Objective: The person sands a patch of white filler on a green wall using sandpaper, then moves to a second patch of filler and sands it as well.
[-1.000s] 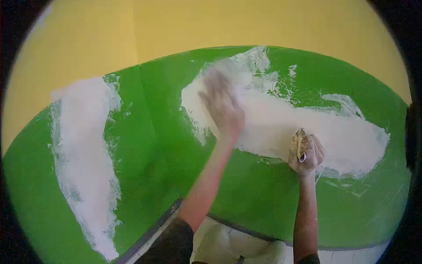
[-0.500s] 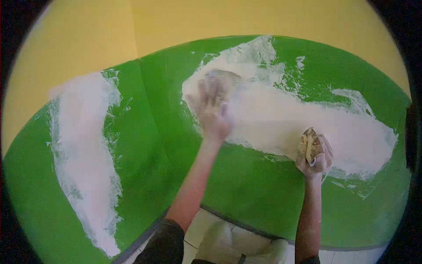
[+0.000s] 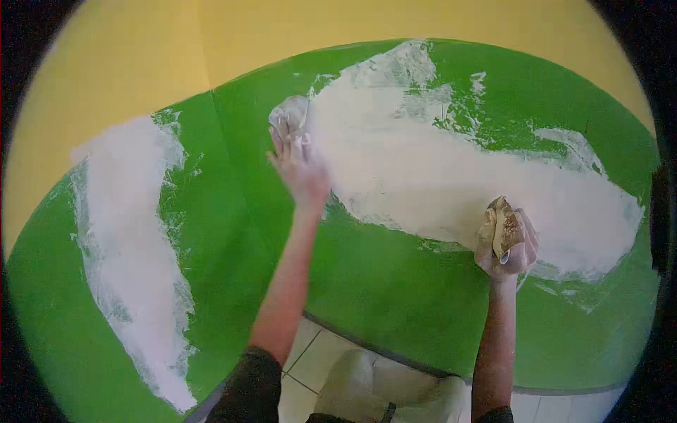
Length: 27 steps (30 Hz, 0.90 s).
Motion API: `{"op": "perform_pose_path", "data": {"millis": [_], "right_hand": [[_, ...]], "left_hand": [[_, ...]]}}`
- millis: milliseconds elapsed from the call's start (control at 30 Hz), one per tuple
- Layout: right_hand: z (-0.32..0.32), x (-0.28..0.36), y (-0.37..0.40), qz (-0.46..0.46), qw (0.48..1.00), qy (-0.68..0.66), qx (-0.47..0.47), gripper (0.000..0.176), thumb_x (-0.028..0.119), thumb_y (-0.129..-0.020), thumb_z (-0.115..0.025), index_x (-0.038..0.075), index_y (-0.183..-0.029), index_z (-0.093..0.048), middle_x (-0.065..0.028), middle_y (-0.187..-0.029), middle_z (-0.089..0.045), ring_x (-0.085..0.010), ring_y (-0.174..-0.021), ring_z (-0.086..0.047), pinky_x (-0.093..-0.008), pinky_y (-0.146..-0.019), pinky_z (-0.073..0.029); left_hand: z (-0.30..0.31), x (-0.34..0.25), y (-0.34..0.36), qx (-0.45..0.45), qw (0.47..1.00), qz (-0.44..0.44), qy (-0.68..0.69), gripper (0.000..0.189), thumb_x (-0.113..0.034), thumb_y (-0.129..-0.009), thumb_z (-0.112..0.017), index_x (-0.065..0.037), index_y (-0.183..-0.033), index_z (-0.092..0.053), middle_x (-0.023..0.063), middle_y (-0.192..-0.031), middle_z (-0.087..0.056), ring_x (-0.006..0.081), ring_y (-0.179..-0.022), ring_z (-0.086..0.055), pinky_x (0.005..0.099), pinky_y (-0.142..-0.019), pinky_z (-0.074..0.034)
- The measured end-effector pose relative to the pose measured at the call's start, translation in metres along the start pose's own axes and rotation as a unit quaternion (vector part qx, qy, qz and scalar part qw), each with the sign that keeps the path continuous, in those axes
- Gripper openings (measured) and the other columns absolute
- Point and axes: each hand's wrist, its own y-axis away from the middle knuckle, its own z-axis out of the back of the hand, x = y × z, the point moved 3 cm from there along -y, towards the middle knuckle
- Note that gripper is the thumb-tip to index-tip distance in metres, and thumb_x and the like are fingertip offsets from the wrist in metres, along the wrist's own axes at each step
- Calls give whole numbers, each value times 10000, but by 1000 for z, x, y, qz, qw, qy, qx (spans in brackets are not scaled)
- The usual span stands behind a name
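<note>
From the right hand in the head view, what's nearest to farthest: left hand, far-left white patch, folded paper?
1. Folded paper, gripped in the right hand.
2. Left hand, up-left against the green wall.
3. Far-left white patch, beyond the left hand.

Dark short sleeves: left sleeve [image 3: 250, 386] reaches the elbow, right sleeve [image 3: 496, 416] shows only a sliver. Forearms, left hand [image 3: 300, 168] and right hand [image 3: 520, 255] bare.
</note>
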Motion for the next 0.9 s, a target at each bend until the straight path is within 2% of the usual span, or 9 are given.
{"op": "perform_pose_path", "data": {"millis": [67, 233, 300, 367, 500, 567, 733, 833, 900], "right_hand": [[1, 3, -1, 3, 1000, 16, 4, 277, 12, -877, -680, 43, -1030, -452, -157, -757, -663, -285, -575, -628, -369, -491, -510], [1, 2, 5, -53, 998, 29, 28, 119, -2, -859, -682, 4, -970, -639, -157, -777, -686, -309, -617, -674, -366, -535, -535], [1, -2, 10, -19, 999, 10, -32, 65, 16, -855, -688, -26, -903, -696, -143, -768, -684, -294, -602, -662, -358, -535, -528], [4, -8, 17, -76, 996, -8, 42, 72, 25, -858, -690, -34, -899, -682, -152, -790, -696, -287, -631, -675, -360, -540, -532], [2, -6, 17, -58, 998, -11, -13, 88, 19, -861, -686, -37, -928, -697, -188, -864, -722, -297, -719, -718, -357, -596, -562], [2, -3, 13, -86, 996, 5, 6, 84, 9, -855, -689, -35, -925, -697, -184, -858, -725, -300, -713, -721, -362, -611, -569], [1, -3, 12, -46, 998, -20, -30, 134, -21, -837, -703, -54, -967, -705, -176, -882, -734, -304, -708, -727, -369, -646, -584], [0, -11, 22, -42, 998, -35, -26, 145, -17, -847, -696, -67, -982, -710, -190, -902, -732, -301, -707, -726, -365, -651, -584], [4, -4, 17, -59, 998, -28, -16, 205, -37, -847, -682, -77, -1047, -683, -193, -900, -729, -303, -726, -728, -373, -656, -590]], "left_hand": [[3, -41, 1, -115, 975, -41, 184, 495, -262, -1044, -412, -164, -1529, -409, 9, -1635, -299, 320, -1531, -187, 613, -1210, -54], [7, -51, 12, -27, 981, -183, 59, 509, -299, -1032, -439, -198, -1530, -411, 23, -1624, -323, 292, -1528, -207, 656, -1193, -40], [6, -16, 10, -70, 987, -141, -25, 447, -244, -1007, -506, -179, -1448, -532, 25, -1583, -405, 283, -1514, -257, 629, -1199, -82], [5, -6, 12, -57, 994, -88, -42, 440, -244, -1020, -484, -173, -1452, -524, 45, -1583, -403, 279, -1517, -249, 656, -1185, -75], [5, -51, 14, -88, 987, 56, 118, 507, -304, -1050, -397, -164, -1537, -389, 27, -1630, -306, 278, -1537, -166, 612, -1214, -11], [10, -84, 12, -70, 985, -102, 121, 507, -321, -1061, -367, -165, -1543, -377, 36, -1636, -289, 276, -1539, -161, 589, -1222, 10], [6, -14, 11, -61, 977, -201, -43, 496, -322, -1067, -362, -201, -1547, -372, 27, -1647, -263, 272, -1534, -181, 561, -1229, 33], [10, -21, 11, -64, 991, -109, -53, 391, -197, -1018, -469, -121, -1389, -568, 75, -1591, -384, 296, -1514, -248, 554, -1233, -55], [-5, -52, 12, -146, 964, 3, 224, 407, -197, -1025, -450, -129, -1416, -543, 56, -1576, -413, 296, -1504, -274, 533, -1237, -70]]}}
